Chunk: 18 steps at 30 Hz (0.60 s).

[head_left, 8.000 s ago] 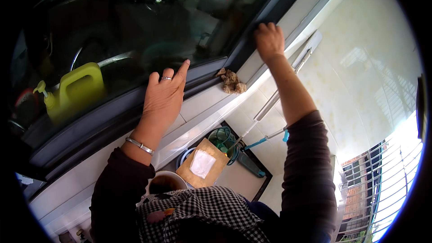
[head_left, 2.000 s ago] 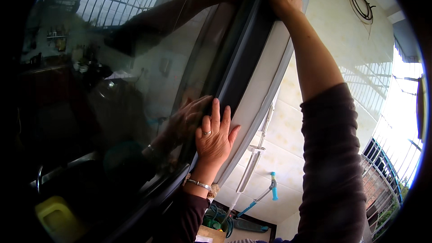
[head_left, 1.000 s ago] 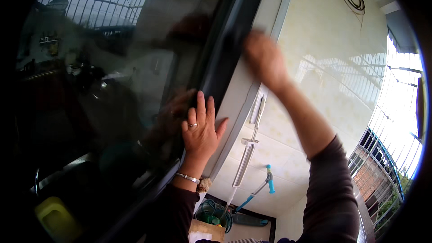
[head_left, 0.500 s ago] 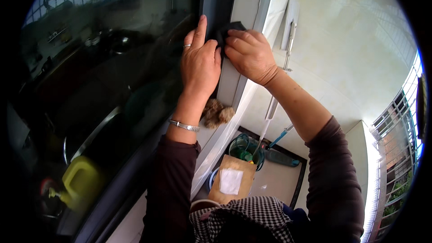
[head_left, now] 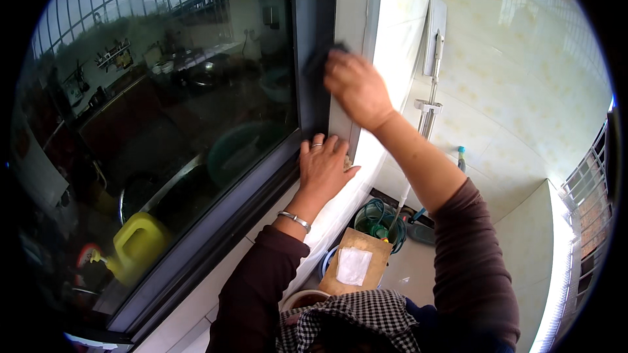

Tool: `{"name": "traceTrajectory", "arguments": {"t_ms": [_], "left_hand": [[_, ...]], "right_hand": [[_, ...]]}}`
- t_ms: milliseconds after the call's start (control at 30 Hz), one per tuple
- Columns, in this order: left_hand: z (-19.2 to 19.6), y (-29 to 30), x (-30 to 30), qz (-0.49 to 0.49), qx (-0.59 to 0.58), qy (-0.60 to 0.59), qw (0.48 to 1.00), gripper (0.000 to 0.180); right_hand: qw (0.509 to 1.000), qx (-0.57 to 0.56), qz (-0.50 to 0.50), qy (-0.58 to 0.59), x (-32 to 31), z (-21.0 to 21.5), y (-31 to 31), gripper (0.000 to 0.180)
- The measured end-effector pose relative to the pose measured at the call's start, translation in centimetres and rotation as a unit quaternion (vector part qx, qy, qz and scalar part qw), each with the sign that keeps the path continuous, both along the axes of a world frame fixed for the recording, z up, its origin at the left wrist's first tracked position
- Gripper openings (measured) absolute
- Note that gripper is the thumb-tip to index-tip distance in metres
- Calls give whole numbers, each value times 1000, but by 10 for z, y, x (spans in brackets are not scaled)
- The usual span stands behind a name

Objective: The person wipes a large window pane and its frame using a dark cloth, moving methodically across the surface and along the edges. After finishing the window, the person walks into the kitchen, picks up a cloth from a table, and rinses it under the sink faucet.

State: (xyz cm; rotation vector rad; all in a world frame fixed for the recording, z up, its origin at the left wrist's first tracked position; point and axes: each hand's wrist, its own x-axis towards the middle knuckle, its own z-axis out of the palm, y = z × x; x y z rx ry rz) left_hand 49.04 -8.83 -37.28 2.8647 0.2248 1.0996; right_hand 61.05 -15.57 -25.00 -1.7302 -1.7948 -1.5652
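A pale tiled wall [head_left: 517, 98] fills the right side, its bright edge running close to the window. Dark glass [head_left: 216, 101] takes up the left, bounded by a dark frame [head_left: 314, 0] whose upright drops from the top to a corner near the middle. A flat mop [head_left: 437, 36] leans along the tiles, and the right forearm crosses in front of its handle. Low down, a tilted brown board [head_left: 377, 253] lies beside green coils [head_left: 379, 212], well apart from both hands. A yellow-green jug [head_left: 142, 242] shows through the pane. The right hand [head_left: 360, 88], blurred, has its fingers bent over a dark cloth [head_left: 318, 62], which sits on the upright; bare frame extends above and below it. The left hand [head_left: 322, 171] lies open at the frame's lower corner, fingers spread, gripping nothing that shows; the upright's lower stretch separates the hands. Just beside its thumb, a small brown lump [head_left: 347, 162] peeks out.
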Motion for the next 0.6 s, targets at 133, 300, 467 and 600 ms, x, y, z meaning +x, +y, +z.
{"name": "traceTrajectory", "arguments": {"t_ms": [133, 300, 467, 600], "left_hand": [[-4, 6, -7, -9, 38, 127, 991, 34], [-18, 15, -17, -16, 73, 54, 996, 28], [-21, 14, -30, 10, 55, 31, 998, 16], [-12, 15, -38, 34, 39, 50, 997, 22]], "right_hand": [[972, -228, 58, 6, 4, -89, -24, 13], [992, -118, 41, -2, 10, -56, -15, 14], [994, -99, 44, 11, 9, -40, -7, 15], [970, -213, 111, 35, 8, -93, -27, 10]]}}
